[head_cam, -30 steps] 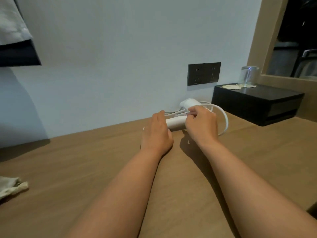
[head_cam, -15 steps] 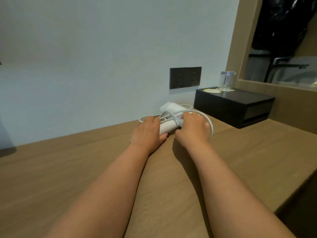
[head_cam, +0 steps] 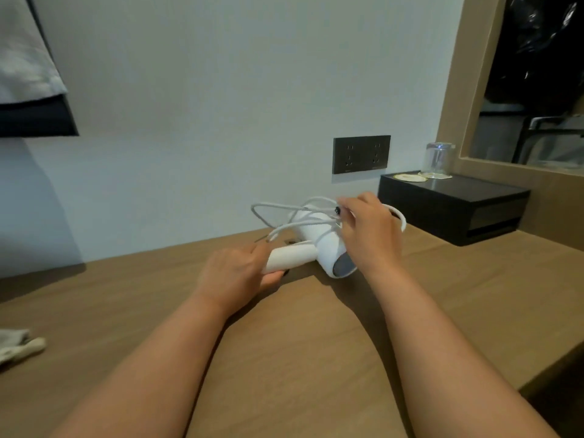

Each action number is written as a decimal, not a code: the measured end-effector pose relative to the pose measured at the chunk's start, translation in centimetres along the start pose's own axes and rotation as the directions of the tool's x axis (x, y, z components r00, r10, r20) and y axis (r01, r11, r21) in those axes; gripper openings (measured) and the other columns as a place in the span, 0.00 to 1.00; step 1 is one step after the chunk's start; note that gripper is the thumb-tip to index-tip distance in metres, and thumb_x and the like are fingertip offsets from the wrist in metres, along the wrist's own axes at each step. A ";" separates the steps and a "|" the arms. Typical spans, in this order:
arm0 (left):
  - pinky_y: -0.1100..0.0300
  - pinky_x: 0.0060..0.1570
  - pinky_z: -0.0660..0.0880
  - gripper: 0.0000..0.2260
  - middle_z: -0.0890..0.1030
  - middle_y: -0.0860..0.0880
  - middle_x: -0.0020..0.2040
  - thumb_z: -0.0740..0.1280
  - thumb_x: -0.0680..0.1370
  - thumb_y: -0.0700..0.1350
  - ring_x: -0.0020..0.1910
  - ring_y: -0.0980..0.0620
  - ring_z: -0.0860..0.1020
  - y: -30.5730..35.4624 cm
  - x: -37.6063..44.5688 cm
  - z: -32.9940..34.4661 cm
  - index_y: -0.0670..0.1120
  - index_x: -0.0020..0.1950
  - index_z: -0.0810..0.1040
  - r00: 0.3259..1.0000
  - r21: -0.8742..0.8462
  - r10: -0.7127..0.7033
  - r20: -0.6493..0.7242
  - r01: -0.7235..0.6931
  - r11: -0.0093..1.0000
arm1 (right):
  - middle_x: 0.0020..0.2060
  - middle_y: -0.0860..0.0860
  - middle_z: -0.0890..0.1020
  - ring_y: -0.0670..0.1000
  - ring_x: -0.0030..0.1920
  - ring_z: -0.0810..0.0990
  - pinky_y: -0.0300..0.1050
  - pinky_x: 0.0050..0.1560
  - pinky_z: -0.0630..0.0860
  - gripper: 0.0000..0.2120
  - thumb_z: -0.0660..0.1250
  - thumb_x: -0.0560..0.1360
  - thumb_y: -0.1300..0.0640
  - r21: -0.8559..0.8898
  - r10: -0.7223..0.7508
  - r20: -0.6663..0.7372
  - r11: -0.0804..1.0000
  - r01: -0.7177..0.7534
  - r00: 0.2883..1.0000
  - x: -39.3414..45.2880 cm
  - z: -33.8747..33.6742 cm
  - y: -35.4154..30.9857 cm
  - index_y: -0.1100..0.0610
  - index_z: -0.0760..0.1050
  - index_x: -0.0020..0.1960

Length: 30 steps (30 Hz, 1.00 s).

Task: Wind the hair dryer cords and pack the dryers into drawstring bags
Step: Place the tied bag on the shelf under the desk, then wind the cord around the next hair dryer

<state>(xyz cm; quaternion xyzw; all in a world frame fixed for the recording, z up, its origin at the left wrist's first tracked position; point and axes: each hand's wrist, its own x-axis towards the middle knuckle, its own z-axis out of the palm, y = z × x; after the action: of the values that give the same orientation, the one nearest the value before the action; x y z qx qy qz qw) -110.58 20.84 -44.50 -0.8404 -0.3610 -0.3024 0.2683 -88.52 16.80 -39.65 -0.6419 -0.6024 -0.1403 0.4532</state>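
Left hand (head_cam: 235,273) wrapped round white dryer (head_cam: 311,248) handle on bench (head_cam: 300,336), right hand (head_cam: 368,233) pinching cord (head_cam: 284,208), mid-frame

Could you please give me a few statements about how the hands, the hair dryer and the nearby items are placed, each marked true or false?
1. The left hand grips the handle of the white plastic hair dryer. True.
2. The right hand rests flat on the wooden desk. False: it is raised at the dryer's body, pinching the white cord.
3. The clear drinking glass stands on the black box. True.
4. A plug sits in the dark wall socket panel. False: nothing is plugged in.
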 end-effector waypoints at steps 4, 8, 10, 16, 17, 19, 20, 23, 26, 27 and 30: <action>0.54 0.21 0.71 0.19 0.80 0.49 0.36 0.64 0.75 0.60 0.29 0.45 0.77 -2.8 -4.3 -3.8 0.45 0.48 0.81 0.995 -0.091 0.074 -0.064 -0.079 0.993 | 0.53 0.52 0.81 0.48 0.49 0.78 0.39 0.48 0.74 0.11 0.65 0.78 0.59 0.340 0.255 -0.080 0.916 -0.214 0.964 0.0 1.0 0.5 0.56 0.80 0.60; 0.52 0.28 0.74 0.18 0.80 0.49 0.40 0.66 0.76 0.59 0.35 0.48 0.77 -3.5 -7.3 -7.1 0.44 0.51 0.82 0.995 -0.186 0.027 -0.097 -0.045 0.982 | 0.53 0.52 0.81 0.48 0.50 0.78 0.40 0.49 0.74 0.11 0.65 0.79 0.59 0.385 0.299 -0.038 0.885 -0.262 0.953 -0.3 2.0 0.5 0.56 0.80 0.60; 0.54 0.30 0.74 0.18 0.80 0.50 0.40 0.66 0.75 0.59 0.35 0.50 0.77 -3.3 -8.0 -8.5 0.45 0.51 0.82 0.988 -0.246 -0.076 -0.132 0.041 0.968 | 0.53 0.52 0.81 0.48 0.50 0.77 0.41 0.49 0.75 0.11 0.65 0.78 0.58 0.368 0.240 -0.014 0.904 -0.218 0.971 -1.0 2.6 -0.1 0.56 0.80 0.60; 0.65 0.30 0.66 0.20 0.79 0.52 0.38 0.65 0.70 0.60 0.33 0.52 0.73 -2.0 -7.8 -10.4 0.47 0.51 0.81 0.858 -0.384 -0.482 -0.177 0.391 0.836 | 0.47 0.49 0.80 0.48 0.47 0.78 0.37 0.46 0.73 0.10 0.66 0.77 0.60 0.395 0.176 0.085 0.898 -0.196 0.981 -2.7 3.7 -1.8 0.56 0.80 0.57; 0.66 0.31 0.65 0.19 0.78 0.53 0.37 0.64 0.70 0.61 0.33 0.53 0.73 -2.0 -7.7 -10.5 0.48 0.50 0.80 0.827 -0.400 -0.535 -0.174 0.437 0.806 | 0.47 0.49 0.79 0.49 0.48 0.78 0.38 0.47 0.74 0.10 0.66 0.78 0.60 0.402 0.181 0.089 0.893 -0.201 0.980 -2.9 3.6 -2.1 0.56 0.80 0.58; 0.65 0.31 0.65 0.18 0.77 0.54 0.38 0.65 0.71 0.61 0.34 0.52 0.72 -2.2 -7.5 -10.6 0.49 0.51 0.79 0.784 -0.411 -0.601 -0.156 0.502 0.761 | 0.51 0.49 0.78 0.50 0.52 0.77 0.43 0.51 0.75 0.11 0.65 0.78 0.58 0.426 0.193 0.081 0.880 -0.210 0.978 -3.2 3.5 -3.1 0.56 0.79 0.60; 0.64 0.31 0.65 0.16 0.77 0.54 0.38 0.67 0.73 0.60 0.35 0.51 0.73 -2.4 -7.4 -10.5 0.50 0.52 0.78 0.771 -0.407 -0.622 -0.138 0.528 0.745 | 0.52 0.49 0.78 0.50 0.53 0.76 0.45 0.54 0.75 0.11 0.65 0.78 0.58 0.443 0.186 0.061 0.875 -0.194 0.981 -3.4 3.3 -3.7 0.55 0.78 0.60; 0.57 0.33 0.63 0.12 0.77 0.53 0.41 0.70 0.75 0.54 0.38 0.49 0.72 -3.0 -7.3 -10.3 0.49 0.54 0.78 0.741 -0.392 -0.664 -0.098 0.585 0.710 | 0.48 0.47 0.80 0.49 0.52 0.76 0.48 0.54 0.75 0.07 0.65 0.78 0.57 0.500 0.137 0.057 0.853 -0.147 0.989 -4.3 2.7 -5.5 0.54 0.81 0.53; 0.56 0.34 0.64 0.12 0.77 0.52 0.43 0.71 0.75 0.52 0.38 0.49 0.72 -3.5 -7.3 -10.1 0.48 0.54 0.78 0.738 -0.406 -0.666 -0.108 0.579 0.707 | 0.43 0.49 0.83 0.49 0.47 0.79 0.52 0.49 0.78 0.06 0.67 0.77 0.55 0.608 0.119 0.155 0.771 -0.189 0.981 -4.8 2.4 -8.0 0.54 0.83 0.46; 0.56 0.34 0.64 0.12 0.77 0.52 0.43 0.71 0.74 0.52 0.38 0.49 0.72 -3.6 -7.2 -10.0 0.47 0.54 0.78 0.740 -0.409 -0.662 -0.118 0.571 0.712 | 0.42 0.50 0.83 0.50 0.47 0.80 0.52 0.50 0.78 0.06 0.68 0.76 0.55 0.648 0.100 0.184 0.735 -0.197 0.978 -4.8 2.2 -9.3 0.54 0.83 0.46; 0.58 0.30 0.63 0.12 0.75 0.52 0.41 0.73 0.73 0.50 0.35 0.48 0.72 -3.5 -6.9 -9.8 0.45 0.52 0.78 0.754 -0.384 -0.640 -0.151 0.552 0.740 | 0.42 0.50 0.85 0.50 0.48 0.82 0.50 0.52 0.76 0.04 0.70 0.74 0.63 0.810 0.034 0.315 0.511 -0.287 0.948 -4.4 1.9 -13.4 0.56 0.82 0.46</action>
<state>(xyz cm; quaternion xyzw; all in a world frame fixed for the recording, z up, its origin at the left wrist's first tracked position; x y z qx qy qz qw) -120.21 13.34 -41.95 -0.6601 -0.5192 -0.5390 0.0652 -102.29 13.52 -38.39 -0.4061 -0.5850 0.2981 0.6356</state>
